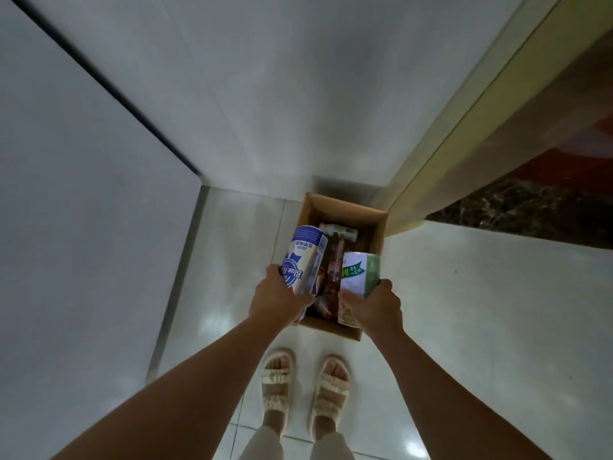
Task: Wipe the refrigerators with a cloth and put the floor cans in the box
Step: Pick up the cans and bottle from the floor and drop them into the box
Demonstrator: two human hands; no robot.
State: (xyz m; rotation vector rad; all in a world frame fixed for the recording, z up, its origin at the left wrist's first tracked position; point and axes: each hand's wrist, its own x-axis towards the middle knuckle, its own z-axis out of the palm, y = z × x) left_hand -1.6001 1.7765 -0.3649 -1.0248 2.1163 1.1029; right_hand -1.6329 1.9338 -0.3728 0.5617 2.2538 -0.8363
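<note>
Blue can: the left hand [277, 298] is wrapped around the lower end of a blue-and-white can [303, 260], which tilts up and away over the near left edge of the box.
Green can: the right hand [376, 308] grips a green-and-white can [360, 272] from its near side, held above the near right corner of the box.
Box: an open cardboard box [378, 220] stands on the tiled floor [481, 310], tucked against the white refrigerator front [265, 94] and just beside a yellowish door frame [464, 127]. Bottles and packets already lie inside, a brown bottle [333, 273] showing between the two cans.
Feet: sandals [305, 383] stand just short of the box's near edge.
Step in hand: judged as dropping both cans in.
Doing it well: lower each can past the rim before letting go, one at a time, laying them beside the brown bottle, not on it; keep the left can clear of the cardboard edge so it does not tip out onto the tiles.
</note>
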